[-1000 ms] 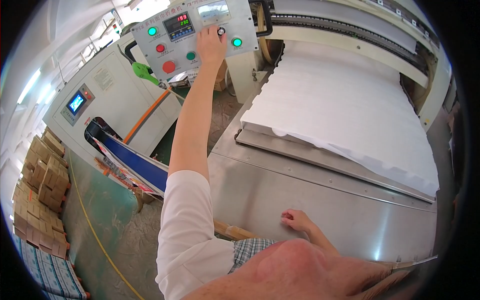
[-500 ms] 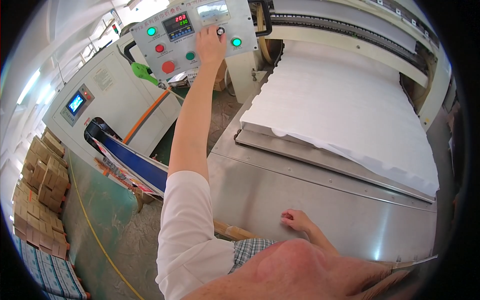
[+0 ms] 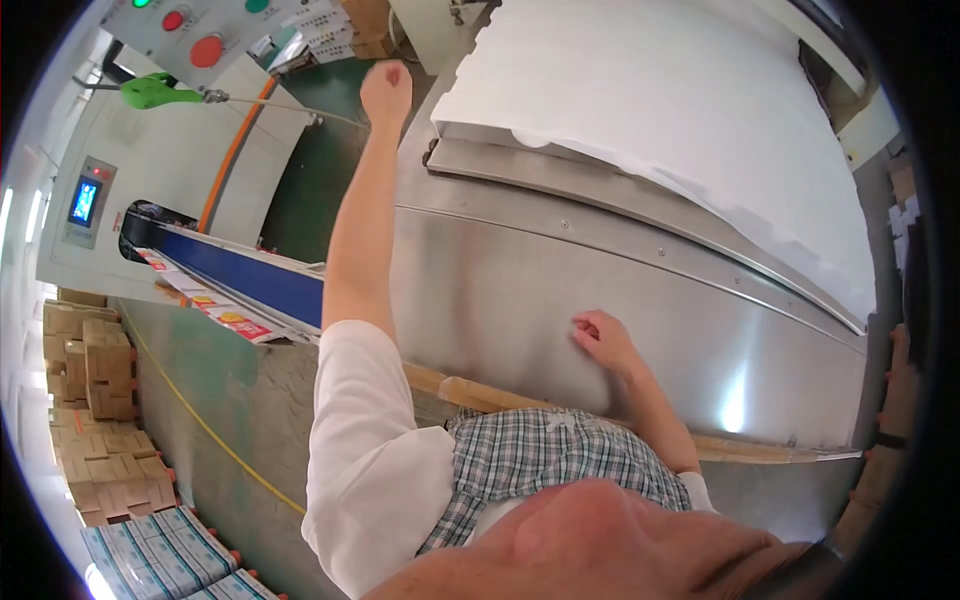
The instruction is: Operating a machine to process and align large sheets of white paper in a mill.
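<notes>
Left hand [image 3: 387, 93] curls into a loose fist; right hand [image 3: 606, 341], half-curled, overlies steel tabletop [image 3: 490, 285].

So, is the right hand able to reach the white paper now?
Probably yes: only the metal table and its metal ledge lie between the right hand and the white paper.
</notes>
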`<state>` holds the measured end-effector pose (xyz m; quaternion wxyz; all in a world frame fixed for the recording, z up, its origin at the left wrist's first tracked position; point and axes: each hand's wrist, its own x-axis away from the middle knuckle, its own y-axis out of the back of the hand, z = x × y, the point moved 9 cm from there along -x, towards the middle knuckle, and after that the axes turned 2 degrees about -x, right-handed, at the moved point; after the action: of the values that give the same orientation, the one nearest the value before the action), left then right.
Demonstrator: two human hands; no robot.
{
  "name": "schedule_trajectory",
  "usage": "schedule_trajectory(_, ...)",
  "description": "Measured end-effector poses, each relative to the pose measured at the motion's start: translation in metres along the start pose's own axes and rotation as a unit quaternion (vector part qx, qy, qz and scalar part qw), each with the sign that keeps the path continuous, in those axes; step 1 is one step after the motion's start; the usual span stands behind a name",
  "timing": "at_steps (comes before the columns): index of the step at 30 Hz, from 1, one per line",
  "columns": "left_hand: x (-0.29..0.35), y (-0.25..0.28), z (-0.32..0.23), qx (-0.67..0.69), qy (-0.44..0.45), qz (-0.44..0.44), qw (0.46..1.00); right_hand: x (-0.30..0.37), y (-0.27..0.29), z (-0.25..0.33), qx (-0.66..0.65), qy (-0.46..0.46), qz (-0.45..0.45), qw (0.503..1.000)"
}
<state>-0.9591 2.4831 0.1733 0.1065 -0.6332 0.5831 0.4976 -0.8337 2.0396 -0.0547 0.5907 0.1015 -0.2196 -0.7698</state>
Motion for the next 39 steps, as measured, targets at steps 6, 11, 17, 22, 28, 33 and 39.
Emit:
schedule_trajectory(6, 0.095, -0.111, 0.160, 0.075, 0.277, 0.121, 0.950, -0.005, 0.000, -0.019, 0.007, -0.076, -0.062, 0.995)
schedule_trajectory(11, 0.106, -0.176, 0.184, 0.314, 0.330, 0.060, 0.888, -0.001, 0.001, -0.035, -0.016, -0.125, -0.137, 0.983)
schedule_trajectory(17, 0.096, -0.223, 0.190, 0.424, 0.382, 0.122, 0.812, -0.005, 0.004, -0.014, 0.104, -0.065, -0.196, 0.973)
schedule_trajectory(22, 0.098, -0.224, 0.191, 0.433, 0.387, 0.147, 0.801, -0.009, 0.004, -0.003, 0.122, -0.046, -0.208, 0.969)
schedule_trajectory(28, 0.105, -0.206, 0.168, 0.424, 0.386, 0.216, 0.790, -0.008, 0.010, 0.007, 0.156, 0.012, -0.243, 0.957)
schedule_trajectory(33, 0.091, -0.189, 0.169, 0.256, 0.299, 0.322, 0.861, -0.007, 0.010, 0.007, 0.141, 0.006, -0.235, 0.962)
schedule_trajectory(39, 0.088, -0.232, 0.051, -0.122, -0.064, 0.551, 0.823, -0.006, 0.008, 0.013, 0.151, 0.011, -0.228, 0.962)
